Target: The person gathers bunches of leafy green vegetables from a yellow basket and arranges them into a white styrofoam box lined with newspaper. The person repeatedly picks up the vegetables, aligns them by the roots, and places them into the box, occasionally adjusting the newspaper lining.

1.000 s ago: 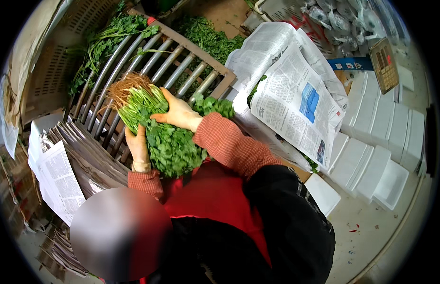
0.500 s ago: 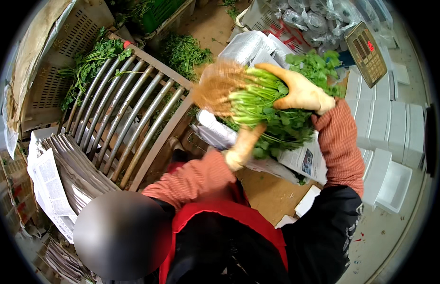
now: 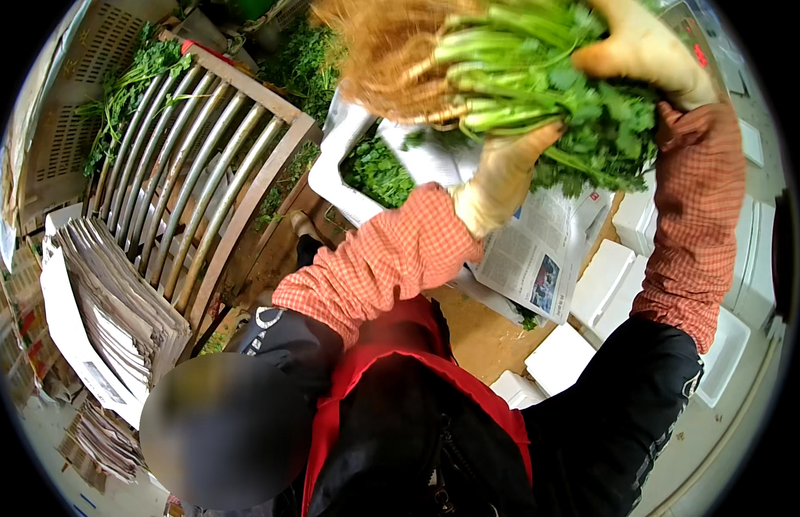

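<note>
- On the head view I saw the bunch (image 3: pixel 512 69) held up near the top edge, partly cut off by it, with both hands on it.
- Its long axis ran across the view: the brown roots (image 3: pixel 387 60) pointed left, the pale stems made the middle, and the leaves (image 3: pixel 602 121) spread right and a little down.
- The left hand (image 3: pixel 503 177) was clamped on the bunch from below, fingertips against the stems; the bunch lay just beyond it, away from the body.
- The right hand (image 3: pixel 654 52) was clamped on the bunch at the leafy end; from it, stems and roots lay to the left. I could not tell how far its fingers wrapped round.
- I judged the left hand nearer the roots, the right nearer the leaves.
- Below the roots in my view, left of the left hand, sat the white box (image 3: pixel 331 164) with greens (image 3: pixel 378 172) in it; newspaper (image 3: pixel 538 250) lay below the leaves. The bunch looked raised over both, though I could not gauge the height.
- The rack (image 3: pixel 249 89) stood farther left, well apart from both hands.
</note>
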